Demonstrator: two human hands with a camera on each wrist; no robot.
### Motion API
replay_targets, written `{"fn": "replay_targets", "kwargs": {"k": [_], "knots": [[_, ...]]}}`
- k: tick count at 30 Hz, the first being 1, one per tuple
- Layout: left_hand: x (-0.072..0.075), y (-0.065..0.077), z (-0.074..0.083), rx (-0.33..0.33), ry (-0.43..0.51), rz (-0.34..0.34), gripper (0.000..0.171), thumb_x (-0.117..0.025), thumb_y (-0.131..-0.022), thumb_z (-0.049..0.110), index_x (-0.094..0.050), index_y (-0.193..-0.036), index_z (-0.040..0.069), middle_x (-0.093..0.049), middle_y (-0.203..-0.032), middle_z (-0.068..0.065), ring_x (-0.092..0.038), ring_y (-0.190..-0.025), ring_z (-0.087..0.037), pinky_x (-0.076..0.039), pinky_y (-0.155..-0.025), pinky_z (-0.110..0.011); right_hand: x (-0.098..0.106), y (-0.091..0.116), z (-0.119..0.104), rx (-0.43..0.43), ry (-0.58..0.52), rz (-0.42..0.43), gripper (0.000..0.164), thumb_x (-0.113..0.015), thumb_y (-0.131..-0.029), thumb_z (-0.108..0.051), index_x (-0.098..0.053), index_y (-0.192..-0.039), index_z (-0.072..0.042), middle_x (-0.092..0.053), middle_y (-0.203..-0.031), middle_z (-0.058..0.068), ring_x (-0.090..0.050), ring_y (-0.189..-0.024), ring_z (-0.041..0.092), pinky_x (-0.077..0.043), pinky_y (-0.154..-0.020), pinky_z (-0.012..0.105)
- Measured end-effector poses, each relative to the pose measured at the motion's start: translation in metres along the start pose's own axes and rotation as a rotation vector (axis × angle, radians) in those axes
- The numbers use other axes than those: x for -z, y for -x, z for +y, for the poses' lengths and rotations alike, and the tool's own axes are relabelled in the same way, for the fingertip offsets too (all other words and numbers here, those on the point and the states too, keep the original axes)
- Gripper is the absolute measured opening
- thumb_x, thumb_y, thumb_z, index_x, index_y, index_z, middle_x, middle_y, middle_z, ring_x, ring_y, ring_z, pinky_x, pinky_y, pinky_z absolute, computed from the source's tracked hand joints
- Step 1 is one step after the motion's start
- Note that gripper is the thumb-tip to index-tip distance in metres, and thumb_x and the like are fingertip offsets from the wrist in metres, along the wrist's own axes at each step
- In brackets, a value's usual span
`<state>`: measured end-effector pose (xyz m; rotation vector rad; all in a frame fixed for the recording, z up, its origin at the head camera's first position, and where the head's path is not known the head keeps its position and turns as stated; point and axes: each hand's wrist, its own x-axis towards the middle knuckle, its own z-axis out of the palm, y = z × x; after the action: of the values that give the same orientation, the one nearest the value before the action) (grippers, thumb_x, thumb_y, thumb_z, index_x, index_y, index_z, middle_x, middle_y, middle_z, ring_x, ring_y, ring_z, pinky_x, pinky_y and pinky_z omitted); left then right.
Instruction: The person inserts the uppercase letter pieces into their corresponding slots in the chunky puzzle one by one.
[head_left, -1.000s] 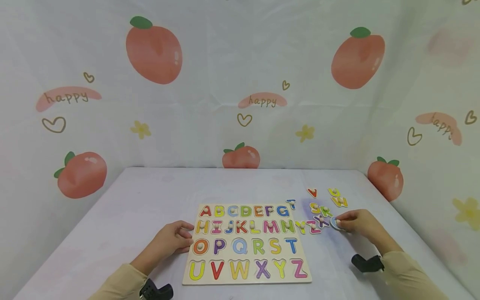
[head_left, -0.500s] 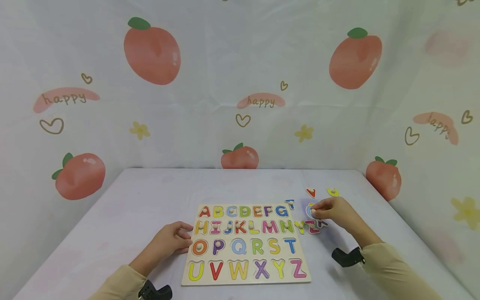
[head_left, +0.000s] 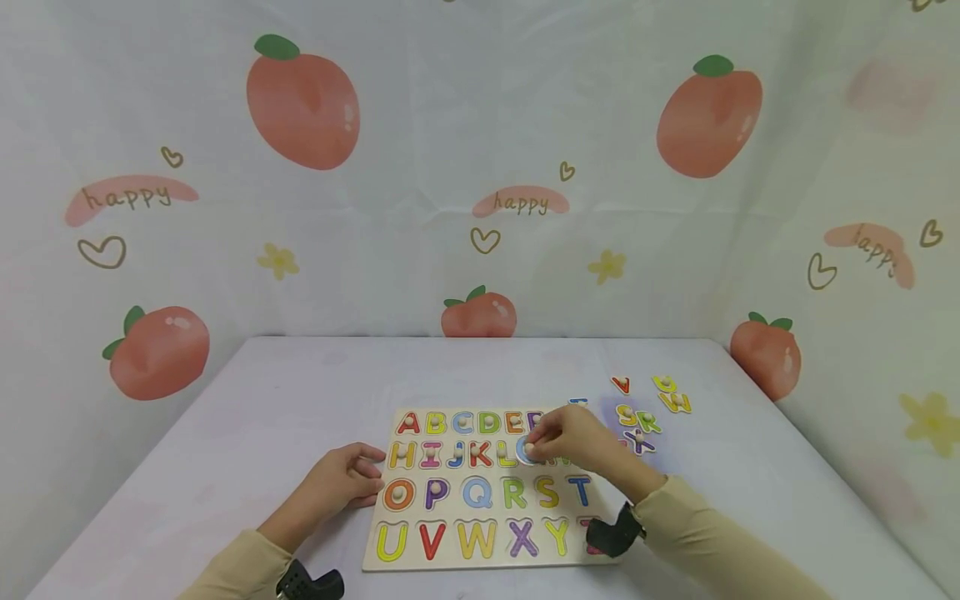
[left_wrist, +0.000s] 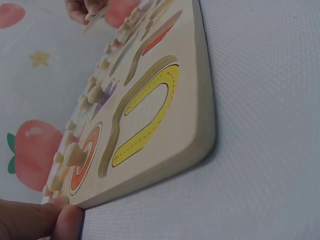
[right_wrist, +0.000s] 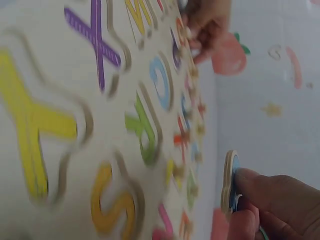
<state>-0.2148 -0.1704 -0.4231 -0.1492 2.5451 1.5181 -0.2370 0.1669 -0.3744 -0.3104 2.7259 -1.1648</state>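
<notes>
A wooden alphabet board (head_left: 491, 568) with a peg on each seated letter lies on the table. Its A to P letters carry pegs, while flat printed shapes show in the recesses from Q to Z. My left hand (head_left: 341, 483) rests its loosely bent fingertips against the board's left edge, also seen in the left wrist view beside the orange O (left_wrist: 82, 162). Over the board's second row, my right hand (head_left: 581, 437) pinches the blue letter Q piece (right_wrist: 233, 182) by its peg. In the right wrist view that piece is above the board, tilted on edge; the hand hides some letters beneath.
To the board's right lie loose letters: the red V (head_left: 621, 385), yellow U (head_left: 664, 382), W (head_left: 675, 403), S (head_left: 626, 415), green R (head_left: 647, 422) and purple X (head_left: 639, 442). A blue T (head_left: 577, 402) shows behind the right hand. A patterned cloth (head_left: 390, 275) stands behind the table.
My right hand has carried the blue letter Q piece leftward from among the loose letters to over the board. The left hand stays at the board's left edge.
</notes>
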Motion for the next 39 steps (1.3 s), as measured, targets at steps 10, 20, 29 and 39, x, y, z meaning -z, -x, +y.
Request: {"fn": "replay_targets", "kwargs": {"k": [10,20,29,39], "knots": [[0.0,0.002,0.002,-0.004,0.009,0.001,0.039,-0.072,-0.08,-0.003,-0.059,-0.117,-0.004,-0.06,-0.087,-0.01,-0.061,-0.069,-0.014,-0.06,-0.061,-0.029,-0.049,-0.007,-0.016,0.069,-0.014,-0.108,0.01,-0.082,-0.075,-0.012,-0.072,-0.075,-0.014,-0.065,-0.066,-0.006,-0.057,-0.064,0.008,-0.048,-0.059,0.021],[0.0,0.002,0.003,0.0,0.006,0.005,0.039,-0.073,-0.08,-0.003,-0.059,-0.116,-0.004,-0.06,-0.087,-0.01,-0.061,-0.069,-0.014,-0.06,-0.061,-0.029,-0.066,-0.005,-0.024,0.078,-0.039,-0.135,0.01,-0.083,-0.073,-0.01,-0.073,-0.073,-0.013,-0.065,-0.064,-0.005,-0.057,-0.061,0.007,-0.047,-0.056,0.018],[0.0,0.001,0.002,0.012,0.013,-0.002,0.039,-0.072,-0.08,-0.003,-0.059,-0.116,-0.004,-0.06,-0.087,-0.01,-0.061,-0.07,-0.014,-0.06,-0.062,-0.029,-0.07,-0.005,-0.023,0.049,-0.063,-0.134,0.011,-0.082,-0.074,-0.01,-0.071,-0.074,-0.014,-0.065,-0.064,-0.004,-0.056,-0.061,0.009,-0.046,-0.057,0.02],[0.0,0.0,0.0,0.008,0.013,-0.003,0.038,-0.072,-0.081,-0.003,-0.059,-0.116,-0.004,-0.06,-0.088,-0.01,-0.062,-0.07,-0.014,-0.06,-0.062,-0.03,-0.075,-0.007,-0.023,0.05,-0.026,-0.135,0.011,-0.082,-0.074,-0.012,-0.072,-0.072,-0.015,-0.064,-0.062,-0.005,-0.055,-0.059,0.008,-0.043,-0.053,0.018]]}}
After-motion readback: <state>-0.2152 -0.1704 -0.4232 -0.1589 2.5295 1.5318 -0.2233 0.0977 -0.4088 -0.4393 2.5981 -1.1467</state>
